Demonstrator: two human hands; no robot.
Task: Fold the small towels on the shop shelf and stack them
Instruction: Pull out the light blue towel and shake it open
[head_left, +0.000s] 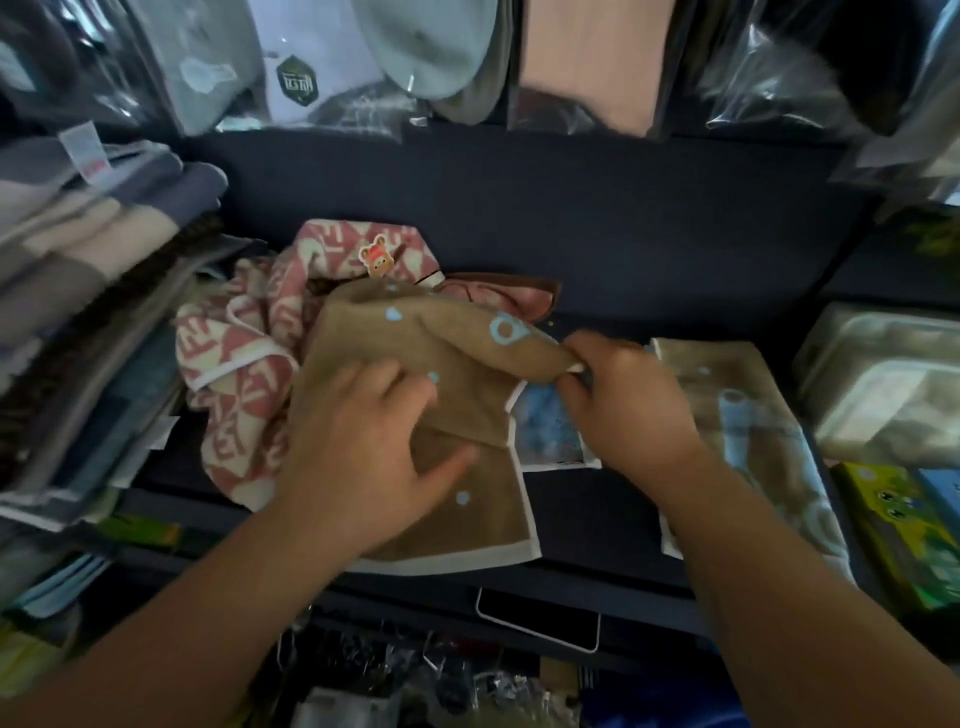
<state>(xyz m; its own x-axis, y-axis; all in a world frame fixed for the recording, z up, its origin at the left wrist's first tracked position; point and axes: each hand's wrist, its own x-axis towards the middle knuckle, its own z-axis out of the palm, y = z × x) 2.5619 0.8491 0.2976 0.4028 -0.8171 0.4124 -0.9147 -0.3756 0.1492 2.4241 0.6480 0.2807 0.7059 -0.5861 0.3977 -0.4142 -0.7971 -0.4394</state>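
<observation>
Mid-fold, centre frame: left hand (379, 447) lies flat, fingers spread, pressing the brown towel (462, 467); right hand (618, 400) pinches its far corner. One folded towel (748, 415) lies right of centre. Pink patterned towel (249, 353), centre-left, still crumpled, unfolded.

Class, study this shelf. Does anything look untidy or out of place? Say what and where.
The pink patterned towel lies crumpled in a heap, left of the brown towel that the left hand presses and the right hand pinches; a folded towel lies flat at the right.
</observation>
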